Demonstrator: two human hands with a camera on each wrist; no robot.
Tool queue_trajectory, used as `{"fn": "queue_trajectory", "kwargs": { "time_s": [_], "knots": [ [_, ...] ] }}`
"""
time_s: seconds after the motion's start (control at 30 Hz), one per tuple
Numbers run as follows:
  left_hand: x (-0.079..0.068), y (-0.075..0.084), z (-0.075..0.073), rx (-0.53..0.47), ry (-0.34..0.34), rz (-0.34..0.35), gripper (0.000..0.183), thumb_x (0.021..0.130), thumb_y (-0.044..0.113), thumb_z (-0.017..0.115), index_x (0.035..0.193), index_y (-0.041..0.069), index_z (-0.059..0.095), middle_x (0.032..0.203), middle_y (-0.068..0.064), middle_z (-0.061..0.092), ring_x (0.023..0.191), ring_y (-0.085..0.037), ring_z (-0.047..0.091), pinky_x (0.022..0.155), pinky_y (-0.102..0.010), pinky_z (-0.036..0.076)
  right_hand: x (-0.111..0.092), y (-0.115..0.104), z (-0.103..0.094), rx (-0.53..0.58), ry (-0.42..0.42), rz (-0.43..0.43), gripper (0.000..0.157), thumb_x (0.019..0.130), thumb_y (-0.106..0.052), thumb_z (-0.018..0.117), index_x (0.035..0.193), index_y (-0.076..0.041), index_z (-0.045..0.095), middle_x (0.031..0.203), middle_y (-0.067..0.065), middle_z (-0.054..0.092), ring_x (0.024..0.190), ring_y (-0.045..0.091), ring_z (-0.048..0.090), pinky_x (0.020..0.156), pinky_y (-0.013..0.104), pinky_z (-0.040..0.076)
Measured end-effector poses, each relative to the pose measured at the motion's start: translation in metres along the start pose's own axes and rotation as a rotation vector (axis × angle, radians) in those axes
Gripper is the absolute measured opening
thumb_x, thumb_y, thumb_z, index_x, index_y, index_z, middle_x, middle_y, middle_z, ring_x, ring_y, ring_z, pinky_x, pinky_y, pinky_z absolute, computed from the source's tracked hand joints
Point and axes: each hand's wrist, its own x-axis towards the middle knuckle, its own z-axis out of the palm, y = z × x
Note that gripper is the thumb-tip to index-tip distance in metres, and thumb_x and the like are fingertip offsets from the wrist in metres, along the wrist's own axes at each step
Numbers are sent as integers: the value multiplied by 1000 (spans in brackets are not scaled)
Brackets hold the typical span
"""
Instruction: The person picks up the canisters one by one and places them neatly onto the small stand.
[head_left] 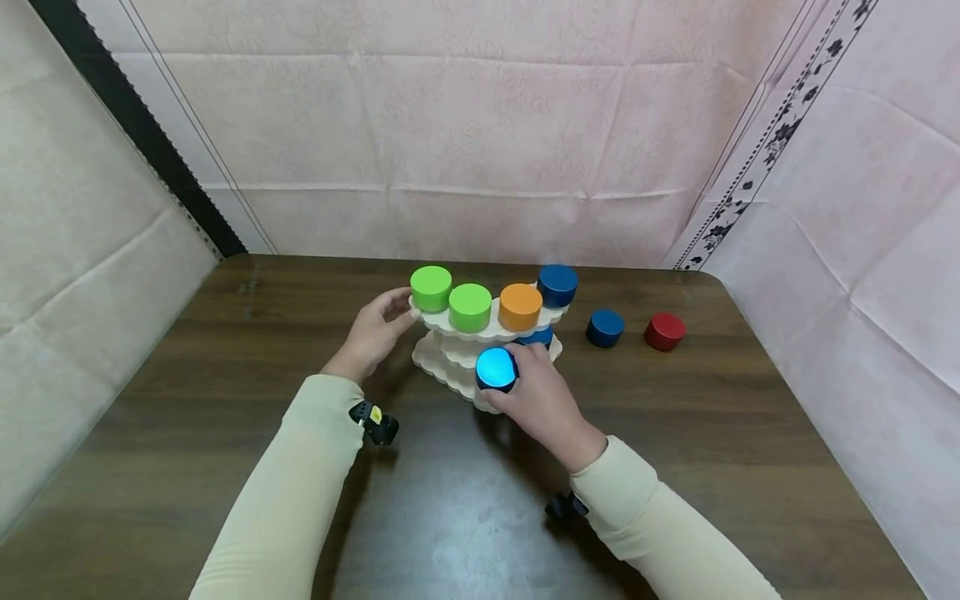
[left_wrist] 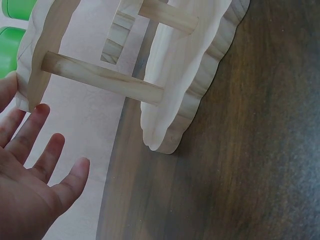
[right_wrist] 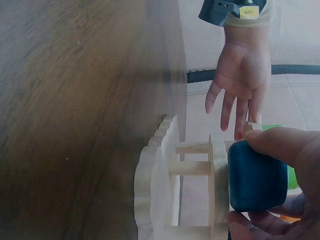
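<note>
A pale wooden tiered stand [head_left: 442,357] with scalloped edges stands on the table. My left hand [head_left: 373,335] pinches the left end of its top tier, thumb above and index finger below; the other fingers spread free. My right hand [head_left: 542,396] grips a blue round block [right_wrist: 257,177] by its sides at the stand's front; its top shines bright in the head view. Whether this block touches the tier, I cannot tell. Two green blocks [head_left: 470,308], an orange block [head_left: 521,307] and a dark blue block [head_left: 557,286] sit on the top tier. Another blue block [head_left: 537,337] shows partly below.
Right of the stand, a blue block [head_left: 604,328] and a red block [head_left: 665,332] lie on the brown wooden table [head_left: 262,333]. Pale cloth [head_left: 480,150] hangs behind the table and along both sides.
</note>
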Motion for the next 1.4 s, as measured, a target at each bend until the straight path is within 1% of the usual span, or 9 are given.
{"fn": "queue_trajectory", "kwargs": {
  "time_s": [0.2, 0.4, 0.53, 0.87, 1.13, 1.23, 1.4],
  "knots": [
    [1, 1, 0, -3, 0, 4, 52, 99, 27, 56, 147, 14, 39, 146, -11, 43, 138, -29, 34, 111, -50, 31, 4, -5, 1, -66, -17, 2, 67, 80, -32, 80, 132, 0, 52, 122, 19, 49, 107, 31, 54, 93, 48, 49],
    [1, 1, 0, 1, -4, 7, 52, 99, 27, 56, 147, 14, 39, 147, -11, 43, 139, -29, 34, 111, -50, 31, 7, -9, -1, -90, -32, 23, 70, 80, -36, 78, 133, 1, 51, 127, 20, 48, 110, 32, 55, 96, 48, 48],
    [1, 1, 0, 2, -3, 10, 53, 99, 27, 56, 147, 14, 39, 147, -11, 42, 139, -29, 34, 111, -50, 31, 9, -11, -1, -106, -37, 28, 70, 80, -36, 78, 134, 2, 51, 127, 20, 48, 110, 33, 56, 96, 49, 48],
    [0, 0, 0, -9, 1, 0, 52, 99, 27, 56, 146, 15, 40, 147, -11, 42, 139, -29, 34, 111, -50, 31, 8, -15, 3, -140, 3, 17, 70, 79, -37, 79, 132, 1, 54, 122, 19, 53, 106, 31, 57, 94, 46, 50],
    [0, 1, 0, -13, 6, 0, 51, 99, 26, 56, 146, 14, 41, 147, -11, 43, 138, -29, 35, 111, -49, 31, 8, -14, 6, -207, 58, -29, 69, 78, -43, 79, 127, 1, 57, 117, 18, 58, 102, 30, 57, 91, 45, 52],
    [0, 1, 0, -14, 4, 1, 51, 99, 25, 56, 146, 13, 41, 146, -12, 43, 138, -29, 36, 111, -48, 31, 8, -13, 7, -204, 62, -24, 71, 78, -45, 79, 127, 0, 57, 117, 18, 59, 103, 29, 57, 91, 44, 52],
    [0, 2, 1, -12, 2, -2, 51, 99, 26, 56, 146, 14, 41, 146, -11, 44, 138, -29, 35, 111, -49, 31, 7, -12, 9, -167, 76, -12, 73, 77, -45, 79, 128, 1, 55, 118, 18, 58, 105, 30, 56, 91, 45, 51]
  ]
}}
